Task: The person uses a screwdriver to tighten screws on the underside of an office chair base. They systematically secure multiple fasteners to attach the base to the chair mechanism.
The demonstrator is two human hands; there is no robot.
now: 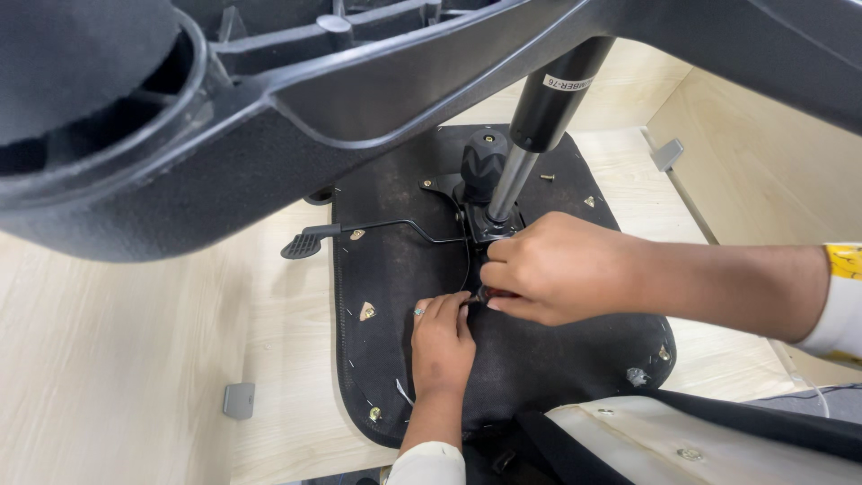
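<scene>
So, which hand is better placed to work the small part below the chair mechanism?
Probably the right hand: its fingertips already pinch there. The left hand lies flat on the seat underside, touching it.

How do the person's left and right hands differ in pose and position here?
The left hand lies flat, palm down on the black seat underside, fingers pointing up the picture; the right hand is curled into a pinching grip. The left hand enters from the bottom edge, the right from the right edge. A ring shows on the left hand, none on the right. Both fingertips meet at one small part below the gas cylinder.
</scene>
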